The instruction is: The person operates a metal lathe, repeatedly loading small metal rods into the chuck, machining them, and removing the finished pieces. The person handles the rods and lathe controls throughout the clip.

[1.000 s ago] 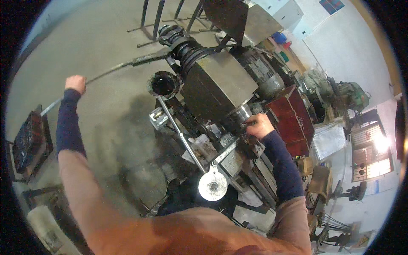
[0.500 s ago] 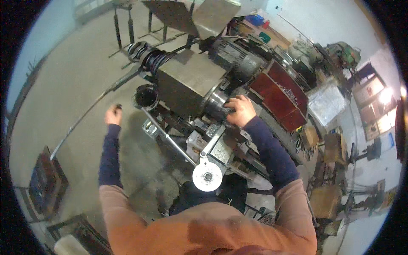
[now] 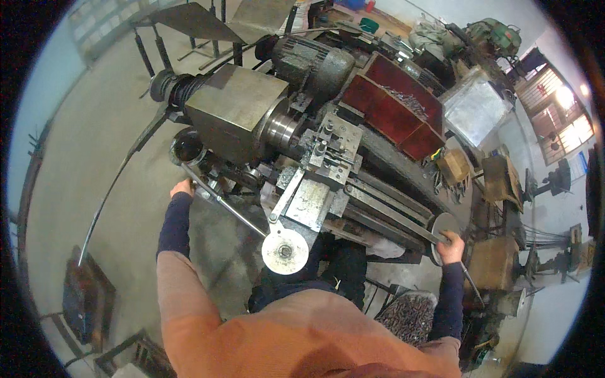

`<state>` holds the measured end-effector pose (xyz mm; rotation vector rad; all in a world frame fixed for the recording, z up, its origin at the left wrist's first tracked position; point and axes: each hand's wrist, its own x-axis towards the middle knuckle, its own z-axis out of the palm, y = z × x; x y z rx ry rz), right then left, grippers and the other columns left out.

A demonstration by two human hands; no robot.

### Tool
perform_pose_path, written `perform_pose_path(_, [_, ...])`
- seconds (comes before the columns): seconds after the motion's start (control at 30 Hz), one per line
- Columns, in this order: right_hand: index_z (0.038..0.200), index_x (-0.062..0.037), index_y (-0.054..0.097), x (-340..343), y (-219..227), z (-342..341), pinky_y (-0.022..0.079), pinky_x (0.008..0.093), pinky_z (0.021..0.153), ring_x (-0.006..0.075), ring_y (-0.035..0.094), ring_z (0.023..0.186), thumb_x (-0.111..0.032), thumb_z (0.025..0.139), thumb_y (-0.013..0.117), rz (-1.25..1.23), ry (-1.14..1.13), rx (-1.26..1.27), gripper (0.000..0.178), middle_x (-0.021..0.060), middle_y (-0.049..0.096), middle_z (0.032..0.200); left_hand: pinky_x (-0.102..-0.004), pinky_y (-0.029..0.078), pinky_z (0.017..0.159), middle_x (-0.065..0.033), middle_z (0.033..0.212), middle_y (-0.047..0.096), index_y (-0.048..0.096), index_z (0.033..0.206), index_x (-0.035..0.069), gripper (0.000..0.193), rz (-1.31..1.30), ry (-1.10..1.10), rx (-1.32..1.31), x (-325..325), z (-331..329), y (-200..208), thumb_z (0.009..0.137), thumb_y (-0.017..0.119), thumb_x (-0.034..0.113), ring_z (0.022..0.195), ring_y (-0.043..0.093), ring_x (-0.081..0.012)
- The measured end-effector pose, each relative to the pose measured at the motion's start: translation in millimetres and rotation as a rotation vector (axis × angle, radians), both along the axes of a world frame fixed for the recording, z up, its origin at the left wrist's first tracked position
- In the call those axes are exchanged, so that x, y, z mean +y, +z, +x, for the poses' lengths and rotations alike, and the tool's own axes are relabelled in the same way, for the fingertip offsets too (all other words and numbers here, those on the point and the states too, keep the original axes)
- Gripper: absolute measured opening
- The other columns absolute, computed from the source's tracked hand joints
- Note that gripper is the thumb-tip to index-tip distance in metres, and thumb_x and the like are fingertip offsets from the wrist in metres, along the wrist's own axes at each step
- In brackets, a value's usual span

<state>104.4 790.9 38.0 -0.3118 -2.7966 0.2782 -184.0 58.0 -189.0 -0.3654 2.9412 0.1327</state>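
A metalworking lathe lies before me, with a boxy headstock (image 3: 236, 104) and a shiny round chuck (image 3: 282, 130). My right hand (image 3: 450, 247) is closed on the rim of a grey handwheel (image 3: 445, 225) at the right end of the bed. Beside the chuck sits the tool post block (image 3: 334, 148) with bolts on top. My left hand (image 3: 183, 187) is curled below a dark round pot (image 3: 188, 146), close to a long metal lever (image 3: 220, 200); what its fingers hold, if anything, is hidden. A white round dial wheel (image 3: 285, 251) faces me at the carriage front.
Behind the bed stands a red tray (image 3: 394, 110) with metal bits, next to an electric motor (image 3: 315, 66). A silver box (image 3: 477, 107) is farther right. A long thin rod (image 3: 116, 183) slants down at left. Near my right forearm sits a container of metal pieces (image 3: 409, 315).
My right hand has left the chuck and gone right to the handwheel. The left hand has come beside the pot; the small dark piece it held is no longer visible. The view has shifted.
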Motion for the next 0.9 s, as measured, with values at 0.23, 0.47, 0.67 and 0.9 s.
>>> perform_pose_path(0.23, [0.119,-0.0073,0.049,217,-95,137,0.045,0.0351,0.084,0.0302,0.056,0.101,-0.017,0.056,0.067,0.084,-0.483,-0.435,0.067,0.0167,0.059,0.107,-0.0304,0.049,0.048,-0.0126,0.072,0.062,0.054,0.104,-0.004,0.039,0.892,0.08,0.301,-18,27,18,0.079,0.063,0.024,0.054,0.06,-0.0182])
perform_pose_path(0.47, [0.107,-0.0061,0.056,254,-113,165,0.047,0.0362,0.082,0.0288,0.057,0.097,-0.029,0.058,0.072,0.106,-0.846,-0.722,0.057,0.0125,0.06,0.107,-0.0328,0.049,0.039,-0.0167,0.065,0.058,0.046,0.096,-0.009,0.032,0.98,0.179,0.806,40,9,28,0.078,0.06,0.012,0.047,0.059,-0.0235])
perform_pose_path(0.67, [0.079,-0.0129,0.067,191,-153,223,0.052,0.0384,0.057,0.0283,0.064,0.066,-0.031,0.055,0.074,0.29,-1.043,-0.435,0.031,0.0125,0.065,0.077,-0.0363,0.05,0.039,-0.0184,0.06,0.054,0.038,0.094,-0.008,0.027,1.365,0.583,0.731,86,-12,41,0.072,0.052,-0.001,0.044,0.057,-0.0268])
perform_pose_path(0.9, [0.096,-0.0012,0.061,65,-108,188,0.044,0.0433,0.083,0.0348,0.056,0.097,-0.033,0.062,0.067,-0.058,-1.222,-0.47,0.047,0.0203,0.06,0.101,-0.0343,0.05,0.041,-0.019,0.064,0.056,0.039,0.094,-0.01,0.027,1.177,0.497,0.872,75,-18,9,0.07,0.052,-0.004,0.046,0.058,-0.0252])
